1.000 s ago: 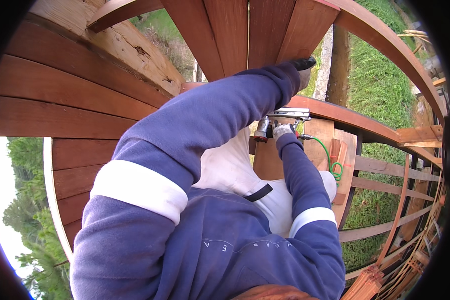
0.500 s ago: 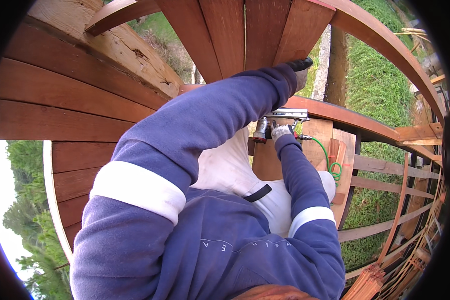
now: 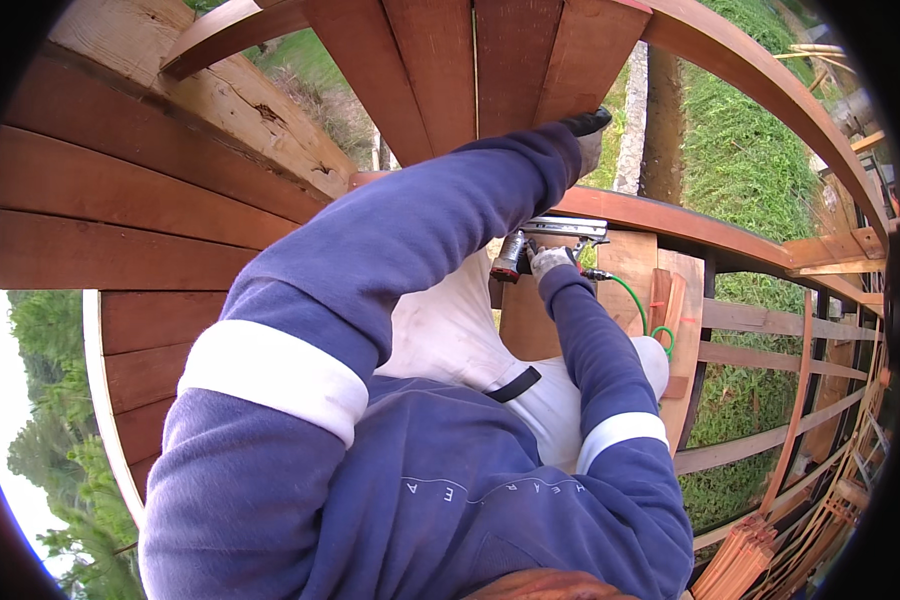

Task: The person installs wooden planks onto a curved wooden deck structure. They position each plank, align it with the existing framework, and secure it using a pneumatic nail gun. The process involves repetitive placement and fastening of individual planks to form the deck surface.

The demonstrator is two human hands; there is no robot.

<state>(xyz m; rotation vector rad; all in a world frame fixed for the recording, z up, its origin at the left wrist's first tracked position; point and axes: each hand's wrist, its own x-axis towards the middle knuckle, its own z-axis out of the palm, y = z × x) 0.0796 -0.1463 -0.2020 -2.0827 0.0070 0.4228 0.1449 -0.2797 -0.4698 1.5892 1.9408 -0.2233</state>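
Note:
My right hand [image 3: 550,262], in a pale work glove, is closed round the grip of a nail gun [image 3: 562,228] with a silver magazine. The gun's dark and red body [image 3: 507,262] points toward my left leg, just on the near side of a curved wooden rail [image 3: 660,222]. A green air hose [image 3: 630,290] runs from the tool's end. My left hand [image 3: 590,145], gloved with dark fingertips, is at the near end of a reddish wooden board [image 3: 582,70] and seems closed on its edge. The sleeve hides part of that hand.
Reddish planks [image 3: 100,190] and a thick pale beam [image 3: 220,95] stand at the left. Loose wood strips [image 3: 667,300] lie on boards by my right knee. An open slatted frame [image 3: 760,355] spans grass at the right. A bundle of sticks [image 3: 738,555] lies lower right.
The whole view has shifted slightly, moving most things a little left. The nail gun's body leans a bit more, and the hose has shifted with it. Both hands keep their places.

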